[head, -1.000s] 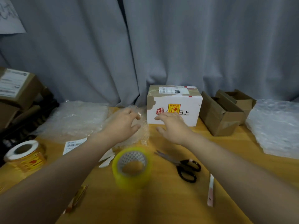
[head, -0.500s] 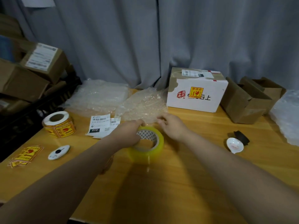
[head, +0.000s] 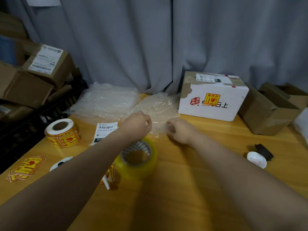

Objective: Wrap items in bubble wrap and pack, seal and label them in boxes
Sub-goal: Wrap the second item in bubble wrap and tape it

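Note:
A crumpled sheet of bubble wrap point(head: 156, 109) lies on the wooden table point(head: 191, 172), left of a sealed white box point(head: 211, 104) that carries a yellow fragile sticker. My left hand point(head: 137, 125) and my right hand point(head: 180, 130) are at the sheet's near edge, a little apart. Their fingers are curled and pinch the film. Just behind my left wrist stands a yellow-tinted roll of packing tape point(head: 138, 161). Under my left forearm lies a printed shipping label point(head: 105, 130).
A roll of yellow fragile stickers point(head: 61, 133) and loose stickers point(head: 26, 167) lie at the left. More bubble wrap point(head: 106, 100) is stacked behind. Open brown boxes point(head: 270, 112) stand at the right, a small white dish point(head: 256, 160) in front. Cartons point(head: 33, 77) pile up at far left.
Both hands have gone from over the tape roll forward to the near edge of the bubble wrap and curled onto it. The view has tilted a little.

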Tool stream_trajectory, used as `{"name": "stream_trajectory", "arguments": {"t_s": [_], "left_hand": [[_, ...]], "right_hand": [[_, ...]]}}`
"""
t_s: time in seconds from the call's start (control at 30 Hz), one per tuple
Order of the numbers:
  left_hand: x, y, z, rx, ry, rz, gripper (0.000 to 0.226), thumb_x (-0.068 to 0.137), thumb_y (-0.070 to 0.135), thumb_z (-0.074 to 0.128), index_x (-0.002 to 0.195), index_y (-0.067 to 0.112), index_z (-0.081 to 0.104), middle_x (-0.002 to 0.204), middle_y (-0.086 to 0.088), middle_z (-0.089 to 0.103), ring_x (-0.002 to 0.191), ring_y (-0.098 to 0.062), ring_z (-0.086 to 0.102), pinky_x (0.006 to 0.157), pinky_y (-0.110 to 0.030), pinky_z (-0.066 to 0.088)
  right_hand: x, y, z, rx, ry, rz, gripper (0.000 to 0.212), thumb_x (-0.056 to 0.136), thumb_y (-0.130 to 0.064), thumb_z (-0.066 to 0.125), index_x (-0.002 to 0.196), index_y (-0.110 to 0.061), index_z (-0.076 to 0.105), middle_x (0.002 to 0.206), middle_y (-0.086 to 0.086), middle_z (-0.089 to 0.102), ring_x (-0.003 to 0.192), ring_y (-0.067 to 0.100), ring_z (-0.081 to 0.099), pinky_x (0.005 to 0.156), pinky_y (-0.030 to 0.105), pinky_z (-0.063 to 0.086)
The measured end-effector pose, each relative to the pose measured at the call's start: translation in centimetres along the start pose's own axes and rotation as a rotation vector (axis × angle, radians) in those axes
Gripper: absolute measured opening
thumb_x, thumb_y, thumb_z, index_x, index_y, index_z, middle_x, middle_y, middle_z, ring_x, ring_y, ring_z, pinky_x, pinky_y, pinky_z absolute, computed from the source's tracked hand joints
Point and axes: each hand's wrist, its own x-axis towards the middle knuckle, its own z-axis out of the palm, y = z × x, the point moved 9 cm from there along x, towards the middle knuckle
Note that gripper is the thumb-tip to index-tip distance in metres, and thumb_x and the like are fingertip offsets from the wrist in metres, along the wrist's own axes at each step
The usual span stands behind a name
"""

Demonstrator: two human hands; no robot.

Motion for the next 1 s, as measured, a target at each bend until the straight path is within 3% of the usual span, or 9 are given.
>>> {"name": "stream_trajectory", "arguments": {"t_s": [0.1,0.2,0.27,0.37,0.5,0.7,0.87,0.93,1.0], "left_hand": [[2.1,-1.2,3.0,0.252,-0.216,-0.105,0.038,0.096,0.041,0.043,0.129,0.028,0.056,0.151,-0.007,0.026,0.137,-0.029,0.023,0.111,-0.046,0.023],[2.7,-4.4,4.7,0.363,-0.414,-0.295,0.044,0.098,0.044,0.035,0.133,0.023,0.052,0.159,-0.005,0.002,0.144,-0.034,-0.004,0.114,-0.056,0.008],[3.3,-4.9,4.1,0.295,-0.386,-0.257,0.041,0.103,0.030,0.029,0.134,0.013,0.049,0.153,-0.013,0.022,0.143,-0.034,0.012,0.112,-0.050,0.022],[4.5,-6.6,0.7,-0.110,-0.085,-0.342,0.041,0.102,0.025,0.036,0.133,0.000,0.041,0.139,-0.021,0.040,0.125,-0.035,0.044,0.103,-0.040,0.037],[4.4,-8.9,-1.9,-0.422,0.132,-0.477,0.057,0.099,0.024,0.046,0.147,0.003,0.024,0.150,-0.018,0.032,0.136,-0.032,0.034,0.111,-0.037,0.028],[3.5,-8.4,-5.0,-0.702,0.374,-0.430,0.055,0.096,0.033,0.051,0.142,0.006,0.038,0.144,-0.015,0.042,0.129,-0.029,0.044,0.105,-0.035,0.035],[3.2,-6.3,-5.2,-0.931,0.168,-0.501,0.089,0.082,0.006,0.069,0.150,0.015,0.012,0.116,-0.016,0.055,0.090,-0.027,0.060,0.073,-0.031,0.050],[2.9,-5.6,-6.6,-0.956,0.207,-0.465,0.077,0.086,-0.002,0.061,0.149,0.010,0.019,0.112,-0.023,0.058,0.087,-0.025,0.063,0.070,-0.026,0.048],[2.5,-4.5,-8.1,-1.120,0.296,-0.403,0.060,0.091,-0.008,0.049,0.145,0.005,0.027,0.088,-0.022,0.060,0.060,-0.010,0.066,0.055,-0.016,0.049]], "right_hand": [[0.0,1.4,0.7,-0.046,-0.006,0.077,0.030,0.094,-0.021,0.055,0.122,-0.016,0.063,0.121,0.007,0.063,0.109,0.027,0.057,0.094,0.034,0.047],[-0.3,2.1,0.6,-0.044,0.052,0.102,0.026,0.093,-0.011,0.050,0.107,-0.017,0.071,0.112,0.007,0.067,0.101,0.026,0.061,0.087,0.032,0.050],[-0.3,2.1,0.0,-0.044,0.070,0.100,0.020,0.094,-0.015,0.048,0.097,-0.018,0.068,0.102,0.005,0.067,0.094,0.025,0.061,0.074,0.031,0.047],[-0.1,2.2,-2.9,0.057,0.200,0.114,0.021,0.099,-0.021,0.042,0.080,-0.018,0.051,0.084,0.003,0.060,0.080,0.024,0.058,0.064,0.030,0.040],[0.3,2.6,-7.2,0.377,0.370,0.128,0.020,0.101,-0.024,0.038,0.090,-0.012,0.049,0.083,0.002,0.057,0.072,0.015,0.051,0.061,0.030,0.038],[0.9,2.2,-12.4,0.599,0.529,0.088,0.016,0.100,-0.023,0.040,0.088,-0.015,0.046,0.085,0.002,0.056,0.085,0.023,0.056,0.074,0.036,0.047],[0.5,1.4,-16.6,0.726,0.642,0.062,0.015,0.100,-0.024,0.044,0.087,-0.018,0.048,0.096,0.009,0.062,0.090,0.028,0.061,0.069,0.036,0.049],[-0.1,1.3,-18.3,0.783,0.686,0.043,0.010,0.099,-0.024,0.048,0.093,-0.017,0.051,0.098,0.006,0.063,0.093,0.024,0.063,0.078,0.038,0.054],[-1.0,1.4,-19.8,0.819,0.730,0.020,0.006,0.098,-0.023,0.050,0.095,-0.018,0.052,0.099,0.005,0.065,0.094,0.023,0.064,0.087,0.043,0.053]]}}
